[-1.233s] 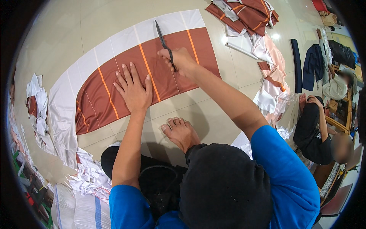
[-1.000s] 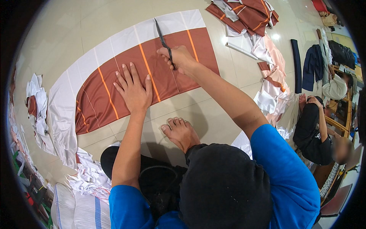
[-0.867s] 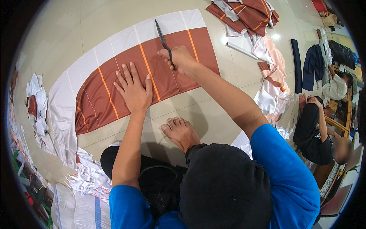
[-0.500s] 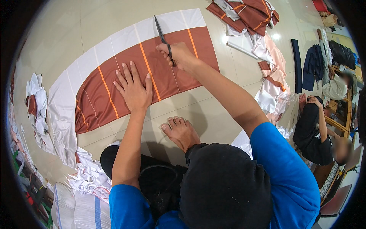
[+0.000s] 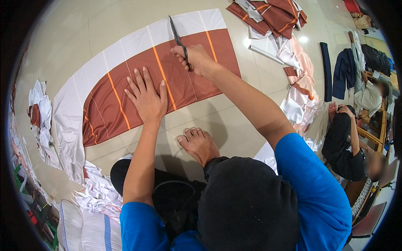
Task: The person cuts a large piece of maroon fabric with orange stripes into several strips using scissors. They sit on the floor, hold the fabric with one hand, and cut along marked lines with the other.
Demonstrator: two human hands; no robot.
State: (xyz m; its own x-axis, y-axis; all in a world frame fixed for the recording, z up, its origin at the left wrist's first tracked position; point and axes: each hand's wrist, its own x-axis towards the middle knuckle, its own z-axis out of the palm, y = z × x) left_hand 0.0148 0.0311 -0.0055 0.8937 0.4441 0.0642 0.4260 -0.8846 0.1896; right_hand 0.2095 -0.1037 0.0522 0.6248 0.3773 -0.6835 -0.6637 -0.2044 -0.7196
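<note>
A pale tiled floor [image 5: 121,21] is seen beneath both hands. On it, under the left hand [image 5: 145,100] and around the right hand [image 5: 196,58], a brown cloth [image 5: 167,62] with orange stripes and a white border is spread; its long axis is slanted from near-left to far-right, and its left end is rounded. Beyond the right hand, to its right, a loose fabric heap [image 5: 278,19] in brown and white is piled. The left hand is laid flat on the brown part, fingers fanned. The right hand is curled around the handles of black scissors [image 5: 178,41]. These are pointed away from the person and slightly left (so across the cloth's length), with the tip held over the white border; whether the cloth is touched cannot be told.
</note>
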